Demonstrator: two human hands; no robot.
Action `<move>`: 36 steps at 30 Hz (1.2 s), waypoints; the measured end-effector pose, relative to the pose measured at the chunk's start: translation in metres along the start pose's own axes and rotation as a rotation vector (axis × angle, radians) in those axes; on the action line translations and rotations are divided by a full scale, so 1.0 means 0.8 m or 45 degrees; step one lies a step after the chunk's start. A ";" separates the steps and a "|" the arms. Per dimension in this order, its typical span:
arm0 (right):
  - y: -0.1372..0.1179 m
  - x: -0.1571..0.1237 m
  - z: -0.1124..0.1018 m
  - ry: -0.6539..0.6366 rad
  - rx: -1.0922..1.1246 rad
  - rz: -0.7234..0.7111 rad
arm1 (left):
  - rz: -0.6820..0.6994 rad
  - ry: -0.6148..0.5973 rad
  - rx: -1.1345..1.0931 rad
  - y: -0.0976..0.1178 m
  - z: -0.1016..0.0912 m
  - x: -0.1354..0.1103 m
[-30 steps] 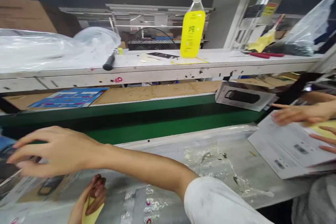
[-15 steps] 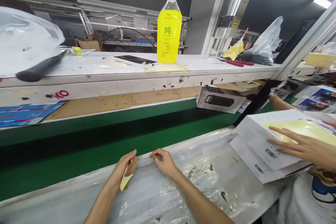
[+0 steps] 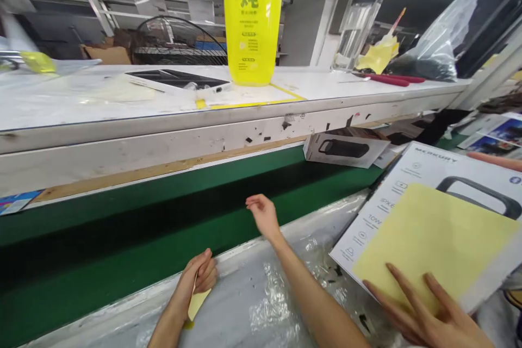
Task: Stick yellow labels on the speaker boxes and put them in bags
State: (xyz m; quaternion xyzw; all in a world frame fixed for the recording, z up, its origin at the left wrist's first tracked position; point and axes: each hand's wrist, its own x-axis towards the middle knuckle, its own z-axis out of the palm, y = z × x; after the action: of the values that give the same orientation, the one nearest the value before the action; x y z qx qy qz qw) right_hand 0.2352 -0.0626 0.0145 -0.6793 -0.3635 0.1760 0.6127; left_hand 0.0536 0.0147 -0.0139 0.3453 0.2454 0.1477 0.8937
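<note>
The left hand is clenched around a small yellow paper slip, which sticks out below the fingers. The right hand is held open and grasps nothing, its fingers loosely curled, and it is raised over the near edge of the green conveyor belt; whether it touches the belt cannot be told. Both hands are on the near side of that belt, a little apart, and the left is just above the clear plastic film spread along the belt's near edge. The right forearm is laid across the film.

To the right of the hands, at the belt's near edge, a white retail box printed "MERKURY" is tilted up, with a pale yellow sheet lying on its face. A co-worker's hand is spread on that sheet with the fingers splayed, and a finger of another hand shows past the box's upper corner.

On the far side of the belt, a speaker box lies against the edge of a white table. On that table stand a yellow-labelled plastic bottle, a flat black-and-white box, red-handled pliers and a clear plastic bag.
</note>
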 end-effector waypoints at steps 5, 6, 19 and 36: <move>-0.018 -0.065 0.036 -0.060 0.043 -0.025 | -0.018 0.039 -0.189 0.008 0.000 -0.009; -0.021 -0.083 0.041 -0.069 0.046 -0.038 | -0.019 0.062 -0.228 0.010 0.001 -0.011; 0.004 -0.159 0.052 -0.120 -0.123 -0.142 | -0.028 0.040 -0.300 0.012 0.014 -0.021; -0.063 -0.245 -0.070 -0.356 0.112 0.004 | 0.080 -0.060 -0.163 0.016 0.019 -0.027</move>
State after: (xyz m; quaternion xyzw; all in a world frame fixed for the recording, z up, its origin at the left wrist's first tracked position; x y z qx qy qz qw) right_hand 0.1277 -0.2420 0.0329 -0.6213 -0.4363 0.2854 0.5849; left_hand 0.0424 0.0062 0.0116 0.2982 0.2033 0.1828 0.9145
